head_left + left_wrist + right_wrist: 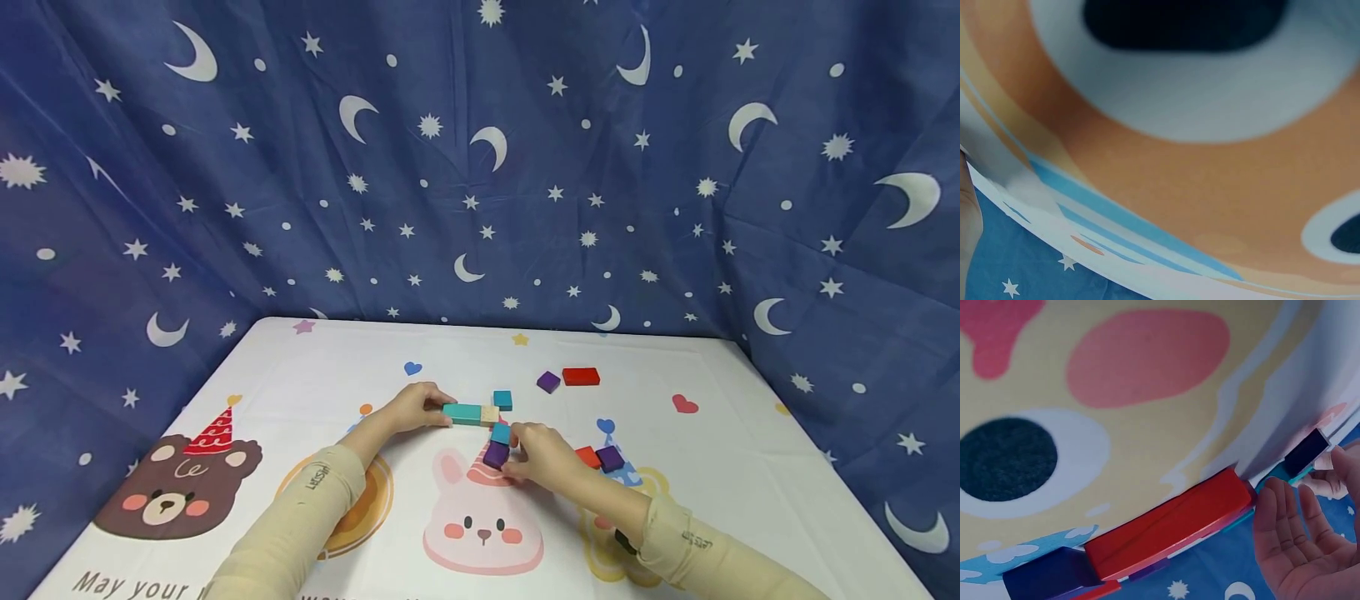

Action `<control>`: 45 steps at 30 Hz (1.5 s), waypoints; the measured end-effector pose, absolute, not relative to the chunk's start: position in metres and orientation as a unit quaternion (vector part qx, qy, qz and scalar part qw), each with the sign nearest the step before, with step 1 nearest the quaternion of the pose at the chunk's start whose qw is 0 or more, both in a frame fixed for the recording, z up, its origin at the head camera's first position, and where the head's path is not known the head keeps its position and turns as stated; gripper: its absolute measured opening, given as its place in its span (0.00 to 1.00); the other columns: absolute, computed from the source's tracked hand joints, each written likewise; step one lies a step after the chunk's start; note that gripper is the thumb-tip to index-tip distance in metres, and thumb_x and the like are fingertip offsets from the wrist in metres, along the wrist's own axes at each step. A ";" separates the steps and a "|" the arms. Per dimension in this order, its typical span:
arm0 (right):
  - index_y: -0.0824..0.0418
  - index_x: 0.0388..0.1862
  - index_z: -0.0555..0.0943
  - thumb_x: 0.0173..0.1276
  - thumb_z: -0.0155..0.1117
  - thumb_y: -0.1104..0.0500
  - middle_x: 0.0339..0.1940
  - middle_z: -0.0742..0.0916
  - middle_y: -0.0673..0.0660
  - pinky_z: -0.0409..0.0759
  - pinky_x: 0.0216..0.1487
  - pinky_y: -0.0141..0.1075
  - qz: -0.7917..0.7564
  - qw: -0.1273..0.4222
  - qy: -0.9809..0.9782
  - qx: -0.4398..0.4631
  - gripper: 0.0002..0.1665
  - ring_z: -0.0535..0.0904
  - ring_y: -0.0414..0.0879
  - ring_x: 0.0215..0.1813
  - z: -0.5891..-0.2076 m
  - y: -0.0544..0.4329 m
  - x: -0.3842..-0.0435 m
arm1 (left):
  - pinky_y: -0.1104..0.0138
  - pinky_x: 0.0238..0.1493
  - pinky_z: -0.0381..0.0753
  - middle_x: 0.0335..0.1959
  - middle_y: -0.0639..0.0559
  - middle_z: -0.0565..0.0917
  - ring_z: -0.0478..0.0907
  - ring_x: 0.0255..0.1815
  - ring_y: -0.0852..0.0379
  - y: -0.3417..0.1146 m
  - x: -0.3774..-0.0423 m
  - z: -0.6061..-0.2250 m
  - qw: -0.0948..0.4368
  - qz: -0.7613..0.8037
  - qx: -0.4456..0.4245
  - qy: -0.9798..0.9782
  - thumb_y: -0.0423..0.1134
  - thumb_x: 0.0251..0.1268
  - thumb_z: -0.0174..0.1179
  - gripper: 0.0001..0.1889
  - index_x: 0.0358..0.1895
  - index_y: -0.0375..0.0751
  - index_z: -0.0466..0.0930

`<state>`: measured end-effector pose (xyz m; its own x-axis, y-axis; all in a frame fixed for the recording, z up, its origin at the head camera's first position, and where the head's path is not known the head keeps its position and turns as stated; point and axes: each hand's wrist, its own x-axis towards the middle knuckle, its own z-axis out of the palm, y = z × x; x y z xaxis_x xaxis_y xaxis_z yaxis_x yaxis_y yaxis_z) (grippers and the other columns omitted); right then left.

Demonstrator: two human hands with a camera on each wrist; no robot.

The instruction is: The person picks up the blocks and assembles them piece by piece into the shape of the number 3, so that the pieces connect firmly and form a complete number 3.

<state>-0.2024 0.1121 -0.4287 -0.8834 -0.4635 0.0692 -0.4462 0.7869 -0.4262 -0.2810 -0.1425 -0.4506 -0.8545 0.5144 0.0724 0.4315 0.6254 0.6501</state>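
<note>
In the head view my left hand pinches the left end of a long teal block, thumb on the near side and fingers on the far side. A cream block sits against the teal block's right end. My right hand holds a purple block, its thumb at the near corner. A small blue block adjoins the purple one on the far side, with a right fingertip at its edge. The right wrist view has the right hand beside the purple block. Only a sliver of left hand shows in the left wrist view.
Another blue block lies behind the cream one. Farther back are a purple block and a long red block. Beside the right forearm sit a red block and a purple block. A starry curtain hangs behind the printed tablecloth.
</note>
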 end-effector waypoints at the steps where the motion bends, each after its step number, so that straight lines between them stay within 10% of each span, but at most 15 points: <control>1: 0.63 0.31 0.77 0.49 0.76 0.56 0.21 0.77 0.54 0.64 0.23 0.27 -0.223 0.019 0.945 -0.239 0.18 0.66 0.41 0.24 -0.428 0.113 -0.203 | 0.70 0.42 0.73 0.34 0.46 0.81 0.72 0.36 0.60 -0.143 -0.281 -0.451 0.059 0.343 0.264 0.900 0.39 0.54 0.68 0.19 0.48 0.33 0.83; 45: 0.61 0.34 0.80 0.58 0.69 0.61 0.25 0.79 0.50 0.72 0.30 0.29 -0.214 0.005 0.958 -0.192 0.08 0.70 0.42 0.28 -0.410 0.210 -0.208 | 0.72 0.39 0.69 0.33 0.49 0.78 0.66 0.33 0.60 -0.140 -0.281 -0.452 0.072 0.343 0.251 0.902 0.39 0.55 0.67 0.19 0.50 0.35 0.82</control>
